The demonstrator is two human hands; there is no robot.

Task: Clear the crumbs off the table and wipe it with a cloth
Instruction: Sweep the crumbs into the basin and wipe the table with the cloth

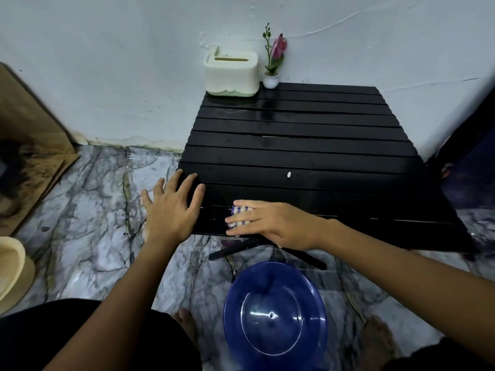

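A low black slatted table [308,145] stands against the white wall. My right hand [270,223] presses a small blue-and-white checked cloth [239,211] flat on the table's near-left corner; most of the cloth is hidden under my fingers. My left hand [171,207] lies open, fingers spread, on the table's left edge just beside it. One white crumb [289,174] sits on a slat in the front middle. A few tiny specks show near the cloth.
A blue plastic basin [276,311] stands on the marble-patterned floor below the table's front edge. A cream tissue box [231,72] and a small potted pink flower [272,73] occupy the table's far-left corner. Cardboard [29,145] leans at left; a beige bin [13,269] stands beside it.
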